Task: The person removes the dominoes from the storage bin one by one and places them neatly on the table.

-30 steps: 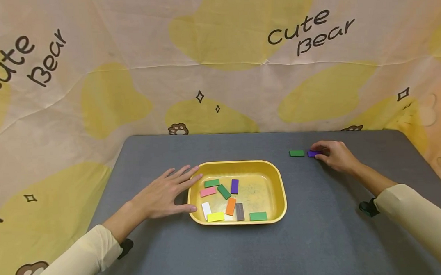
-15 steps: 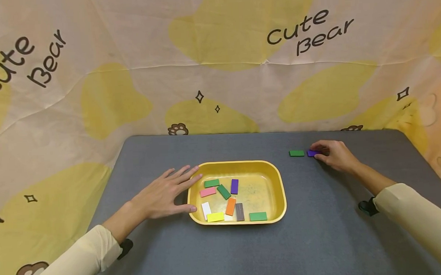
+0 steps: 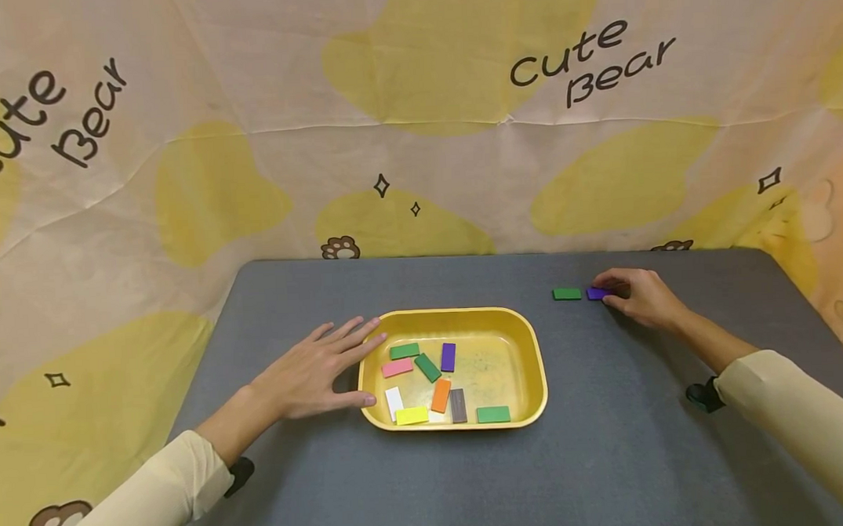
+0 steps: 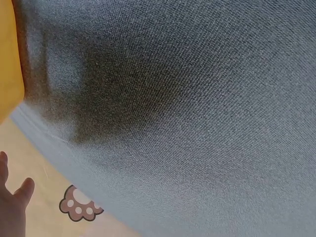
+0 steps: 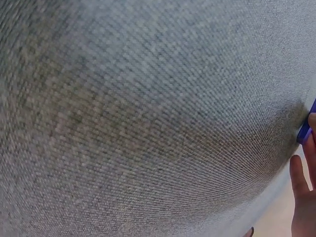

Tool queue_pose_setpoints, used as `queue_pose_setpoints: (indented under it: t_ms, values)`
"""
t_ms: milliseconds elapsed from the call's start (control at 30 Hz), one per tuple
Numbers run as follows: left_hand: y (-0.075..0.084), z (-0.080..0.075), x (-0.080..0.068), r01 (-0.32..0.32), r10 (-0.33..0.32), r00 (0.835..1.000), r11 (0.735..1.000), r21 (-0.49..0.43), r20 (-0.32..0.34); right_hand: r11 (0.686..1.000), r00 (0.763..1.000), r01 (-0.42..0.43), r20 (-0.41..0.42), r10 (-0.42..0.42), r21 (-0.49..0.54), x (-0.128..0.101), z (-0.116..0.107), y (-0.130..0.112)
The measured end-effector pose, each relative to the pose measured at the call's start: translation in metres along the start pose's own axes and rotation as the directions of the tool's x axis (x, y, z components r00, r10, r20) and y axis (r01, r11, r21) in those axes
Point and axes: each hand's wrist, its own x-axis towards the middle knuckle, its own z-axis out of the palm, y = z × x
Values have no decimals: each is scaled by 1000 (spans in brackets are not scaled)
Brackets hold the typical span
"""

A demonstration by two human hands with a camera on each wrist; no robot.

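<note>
Toward the back right of the table, my right hand [image 3: 640, 296] pinches a purple block [image 3: 596, 294] between thumb and fingers, low at the cloth. The right wrist view catches the end of that purple block [image 5: 304, 132] at its right edge, beside the fingertips. A green block [image 3: 567, 294] lies just left of it, with a small gap between the two. My left hand [image 3: 320, 369] is spread, its straight fingertips and thumb at the left rim of a yellow tray [image 3: 541, 367]. In the left wrist view only some fingers of the left hand [image 4: 14, 205] show.
Several flat blocks lie in the tray: a pink block [image 3: 398, 367], a purple one, an orange block [image 3: 441, 395], a yellow block [image 3: 412, 416], a grey one, white ones and green ones. A grey cloth covers the table [image 3: 474, 488]. A printed curtain [image 3: 416, 138] hangs behind.
The purple block in my right hand has shifted very slightly left, toward the green block. My left hand has stayed at the tray's rim.
</note>
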Motion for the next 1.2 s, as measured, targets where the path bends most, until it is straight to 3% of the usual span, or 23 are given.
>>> queue_pose_setpoints:
  t_ms: [167, 333, 567, 700, 800, 933, 1067, 1200]
  values:
    - [0, -1, 0, 1, -1, 1000, 1000, -6, 1, 1000, 999, -15, -30, 16, 9, 3, -7, -8]
    - [-1, -1, -1, -4, 4, 1000, 1000, -7, -5, 999, 999, 19, -41, -17, 45, 18, -14, -34]
    - [-3, 1, -2, -11, 11, 1000, 1000, -1, -15, 969, 982, 161, 64, -175, 186, 36, -10, -85]
    - [-2, 1, -1, -8, 8, 1000, 1000, -4, -10, 934, 964, 131, 178, -199, 333, 40, -5, -112]
    - [-2, 0, 0, -5, 5, 1000, 1000, -9, -4, 900, 924, 50, 322, -206, 432, 41, -1, -130]
    - [-1, 0, 0, -5, 5, 1000, 1000, -11, -5, 871, 834, -54, 502, -229, 487, 41, 6, -147]
    - [0, 0, -1, -8, 8, 1000, 1000, -11, -9, 869, 754, -128, 616, -228, 478, 41, 11, -158]
    - [0, -1, 0, -11, 11, 1000, 1000, -11, -12, 886, 692, -169, 692, -206, 432, 43, 18, -167]
